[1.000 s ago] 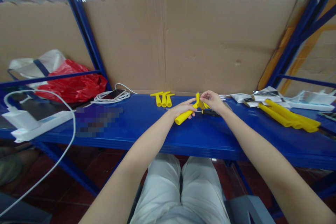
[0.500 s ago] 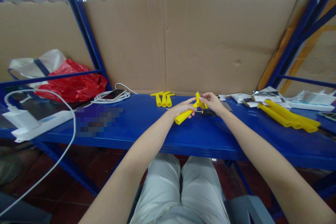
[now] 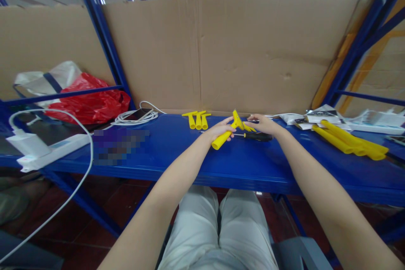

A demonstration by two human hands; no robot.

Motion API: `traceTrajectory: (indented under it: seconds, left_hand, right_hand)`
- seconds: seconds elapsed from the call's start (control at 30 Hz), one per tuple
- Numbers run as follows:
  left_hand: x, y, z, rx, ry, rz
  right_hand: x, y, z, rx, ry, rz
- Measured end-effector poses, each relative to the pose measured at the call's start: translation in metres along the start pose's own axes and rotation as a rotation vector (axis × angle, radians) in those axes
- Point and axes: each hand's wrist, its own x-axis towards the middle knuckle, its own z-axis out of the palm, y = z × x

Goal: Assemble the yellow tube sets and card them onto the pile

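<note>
My left hand (image 3: 222, 130) is wrapped around the tubular handle of a yellow T-shaped plastic scraper (image 3: 221, 140), its crosspiece (image 3: 238, 120) pointing up and away. To the right, my right hand (image 3: 263, 124) is just off the crosspiece, thumb and forefinger apart. A small dark thing (image 3: 254, 121) shows between those fingers; I cannot make out what it is. Small yellow pieces (image 3: 249, 127) lie by the fingertips. Below them a screwdriver (image 3: 260, 136) with a black handle rests on the blue table (image 3: 240, 162), its shaft pointing left.
Several yellow T-shaped pieces (image 3: 198, 120) stand in a row by the cardboard wall (image 3: 247, 50). Yellow tubes (image 3: 348, 139) and white packets (image 3: 324, 116) lie on the right. At left are a power strip (image 3: 60, 149), a coiled white cable (image 3: 136, 117) and a red bag (image 3: 91, 101).
My right hand has let go of the scraper's crosspiece and moved a little right, uncovering the screwdriver handle. My left hand keeps its hold on the scraper.
</note>
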Motion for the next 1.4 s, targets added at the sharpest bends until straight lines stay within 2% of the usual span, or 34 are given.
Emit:
traceTrajectory:
  seconds: [0.07,0.17,0.23,0.33,0.47,0.67,0.77,0.87,1.03,1.13,1.23,1.4]
  left_hand:
    - [0.002,0.000,-0.002,-0.006,0.042,-0.008]
    - [0.005,-0.001,-0.004,-0.021,0.093,-0.022]
    - [0.006,-0.001,-0.005,-0.041,0.125,-0.025]
    - [0.007,0.000,-0.006,-0.079,0.169,-0.020]
    - [0.006,0.002,-0.006,-0.114,0.220,-0.011]
    - [0.006,0.004,-0.007,-0.147,0.285,-0.035]
    - [0.007,0.004,-0.008,-0.161,0.306,-0.046]
    - [0.007,0.005,-0.009,-0.178,0.318,-0.043]
    - [0.005,0.006,-0.009,-0.198,0.311,-0.037]
    - [0.005,0.007,-0.009,-0.208,0.319,-0.031]
    - [0.005,0.007,-0.010,-0.224,0.335,-0.026]
    - [0.004,0.007,-0.009,-0.230,0.312,-0.043]
  right_hand:
    - [-0.005,0.004,-0.014,-0.168,-0.193,0.043]
    - [-0.010,0.007,-0.028,-0.321,-0.386,0.087]
    - [-0.012,0.007,-0.032,-0.330,-0.451,0.078]
    - [-0.013,0.007,-0.033,-0.280,-0.474,0.059]
    - [-0.016,0.009,-0.040,-0.129,-0.371,0.040]
    - [-0.027,0.009,-0.060,0.285,-0.135,0.217]
    - [-0.030,0.007,-0.065,0.419,0.028,0.248]
    - [-0.028,0.008,-0.064,0.557,0.092,0.268]
    - [-0.022,0.015,-0.065,0.862,0.203,0.211]
    - [-0.021,0.015,-0.068,0.976,0.193,0.145]
    - [-0.022,0.012,-0.069,1.030,0.178,0.078]
    - [-0.021,0.008,-0.066,1.022,0.299,0.030]
